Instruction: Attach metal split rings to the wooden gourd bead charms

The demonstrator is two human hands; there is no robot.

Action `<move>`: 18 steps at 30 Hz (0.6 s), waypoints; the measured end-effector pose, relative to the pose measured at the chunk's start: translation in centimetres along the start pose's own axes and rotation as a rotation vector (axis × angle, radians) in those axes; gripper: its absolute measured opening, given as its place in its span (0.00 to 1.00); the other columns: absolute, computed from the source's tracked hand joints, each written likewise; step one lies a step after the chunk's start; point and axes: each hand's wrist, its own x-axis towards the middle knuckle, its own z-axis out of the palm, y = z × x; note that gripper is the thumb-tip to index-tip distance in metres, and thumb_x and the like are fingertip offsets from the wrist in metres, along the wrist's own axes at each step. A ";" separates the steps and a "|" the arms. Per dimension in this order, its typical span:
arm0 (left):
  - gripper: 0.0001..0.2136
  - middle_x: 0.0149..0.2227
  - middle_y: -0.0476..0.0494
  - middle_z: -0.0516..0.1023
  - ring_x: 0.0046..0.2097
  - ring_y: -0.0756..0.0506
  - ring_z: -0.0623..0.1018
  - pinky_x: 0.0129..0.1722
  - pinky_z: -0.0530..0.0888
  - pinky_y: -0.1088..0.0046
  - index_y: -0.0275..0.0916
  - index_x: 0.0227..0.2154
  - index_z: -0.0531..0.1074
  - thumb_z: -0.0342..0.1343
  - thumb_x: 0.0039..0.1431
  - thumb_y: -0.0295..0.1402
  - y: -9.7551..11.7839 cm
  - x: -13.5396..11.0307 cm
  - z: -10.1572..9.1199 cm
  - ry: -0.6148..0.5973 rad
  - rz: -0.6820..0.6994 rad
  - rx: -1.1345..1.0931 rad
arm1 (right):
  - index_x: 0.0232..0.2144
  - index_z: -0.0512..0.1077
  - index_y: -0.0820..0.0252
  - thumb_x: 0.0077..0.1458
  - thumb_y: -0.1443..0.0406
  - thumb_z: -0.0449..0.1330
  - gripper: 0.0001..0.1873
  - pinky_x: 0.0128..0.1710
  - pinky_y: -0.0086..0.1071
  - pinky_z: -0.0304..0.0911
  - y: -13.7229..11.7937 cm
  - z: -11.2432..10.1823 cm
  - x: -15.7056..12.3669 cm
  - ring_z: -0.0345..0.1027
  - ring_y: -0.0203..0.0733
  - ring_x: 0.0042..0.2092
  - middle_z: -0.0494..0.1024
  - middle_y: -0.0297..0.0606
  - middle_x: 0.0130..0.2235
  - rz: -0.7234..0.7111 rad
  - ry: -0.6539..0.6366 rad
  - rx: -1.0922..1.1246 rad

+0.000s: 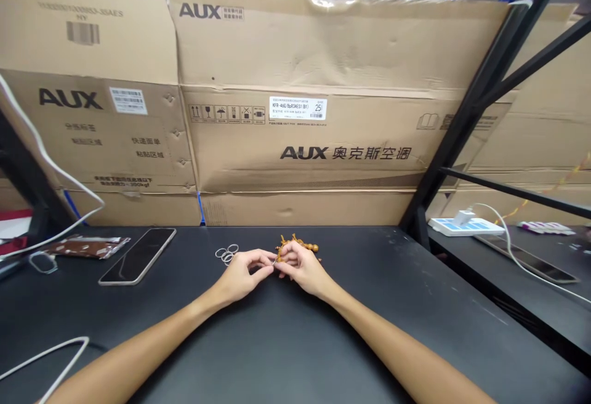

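Observation:
My left hand is closed in a pinch on a thin silvery ring, seen mostly edge-on between the fingertips. Touching it from the other side, my right hand has its thumb and fingers pressed together on a small yellow-brown beaded charm, largely hidden by the fingers. Just behind the right hand lies a pile of similar yellow-brown beaded charms with knotted cords. Several loose silver split rings rest on the black table, left of and behind my left hand.
A phone and a brown packet lie at left on the black table. White cables cross the left side. Cardboard boxes wall off the back. At right stand a black frame and a power strip.

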 end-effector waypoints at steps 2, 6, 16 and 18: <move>0.08 0.46 0.38 0.76 0.47 0.43 0.77 0.50 0.72 0.66 0.36 0.27 0.72 0.55 0.57 0.36 -0.2 0.1 0.0 -0.022 -0.002 -0.043 | 0.33 0.62 0.57 0.48 0.54 0.64 0.18 0.30 0.32 0.67 0.2 -0.2 0.1 0.70 0.35 0.28 0.73 0.31 0.29 -0.045 0.012 -0.040; 0.14 0.45 0.39 0.76 0.45 0.44 0.76 0.47 0.72 0.68 0.37 0.21 0.69 0.54 0.58 0.39 -0.5 0.4 -0.4 -0.038 -0.009 0.027 | 0.31 0.67 0.59 0.54 0.58 0.59 0.10 0.28 0.29 0.63 -0.1 0.1 -0.2 0.66 0.34 0.27 0.72 0.32 0.27 -0.160 0.039 -0.252; 0.15 0.50 0.44 0.72 0.50 0.43 0.72 0.52 0.68 0.69 0.40 0.25 0.72 0.48 0.62 0.40 -0.8 0.9 -1.1 -0.107 0.072 0.370 | 0.38 0.73 0.59 0.54 0.68 0.58 0.08 0.31 0.26 0.63 0.1 0.1 0.3 0.69 0.35 0.30 0.76 0.34 0.30 -0.228 0.103 -0.585; 0.18 0.49 0.44 0.72 0.49 0.44 0.73 0.50 0.69 0.70 0.39 0.21 0.70 0.48 0.62 0.42 -1.0 1.1 -1.1 -0.107 0.068 0.378 | 0.39 0.73 0.59 0.53 0.69 0.57 0.09 0.33 0.26 0.64 0.1 0.1 0.3 0.69 0.35 0.31 0.77 0.34 0.32 -0.261 0.082 -0.598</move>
